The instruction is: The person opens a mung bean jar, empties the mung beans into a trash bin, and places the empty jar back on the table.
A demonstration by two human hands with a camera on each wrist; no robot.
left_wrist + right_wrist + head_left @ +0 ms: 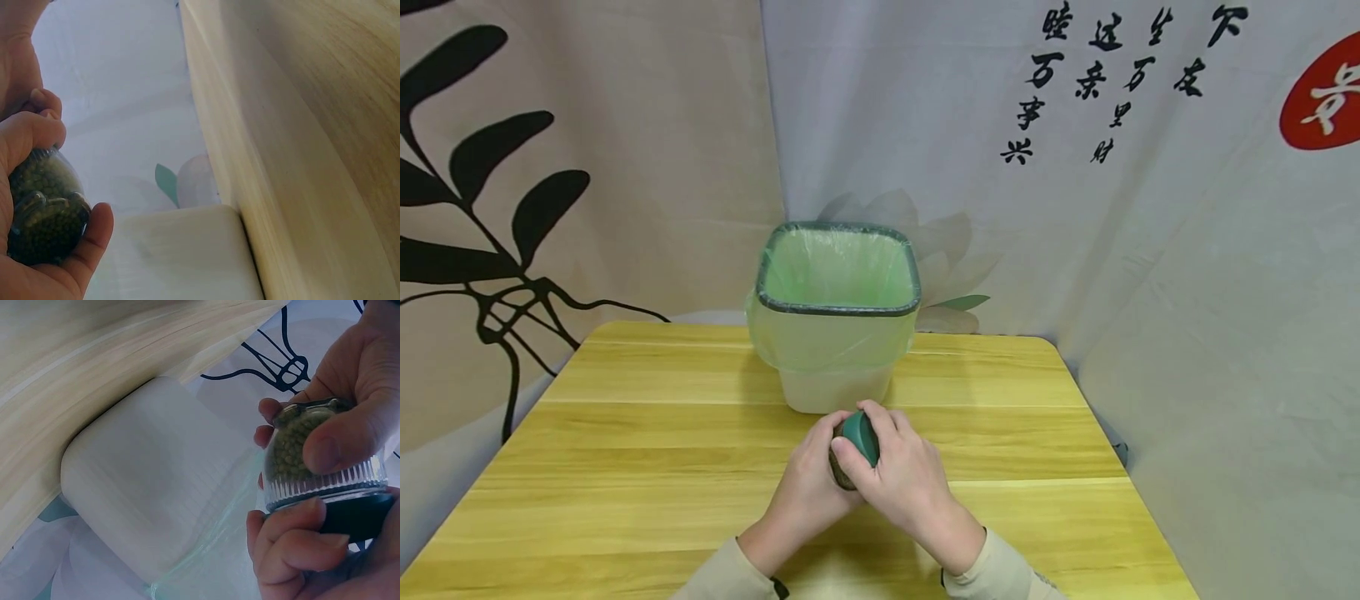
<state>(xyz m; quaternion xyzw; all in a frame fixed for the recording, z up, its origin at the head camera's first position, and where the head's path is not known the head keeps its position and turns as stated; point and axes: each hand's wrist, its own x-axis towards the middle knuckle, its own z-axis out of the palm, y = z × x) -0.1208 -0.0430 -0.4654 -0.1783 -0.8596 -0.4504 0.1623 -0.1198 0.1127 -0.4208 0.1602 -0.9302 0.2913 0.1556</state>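
Observation:
Both hands meet on a small clear jar [290,447] of small green beans, in front of the bin near the middle of the table. My left hand [814,473] grips the ribbed jar body, its thumb lying along the side in the right wrist view. Around the dark green lid [861,437] curl the fingers and thumb of my right hand [912,477]. The lid sits on the jar, and the jar is tilted. In the left wrist view the jar's rounded bottom [47,231] shows the beans through it.
A pale waste bin [835,390] stands just beyond the hands, with a green plastic bag [835,337] folded over its dark rim. The wooden table [625,467] ends at a printed cloth backdrop [880,100] behind and on the sides.

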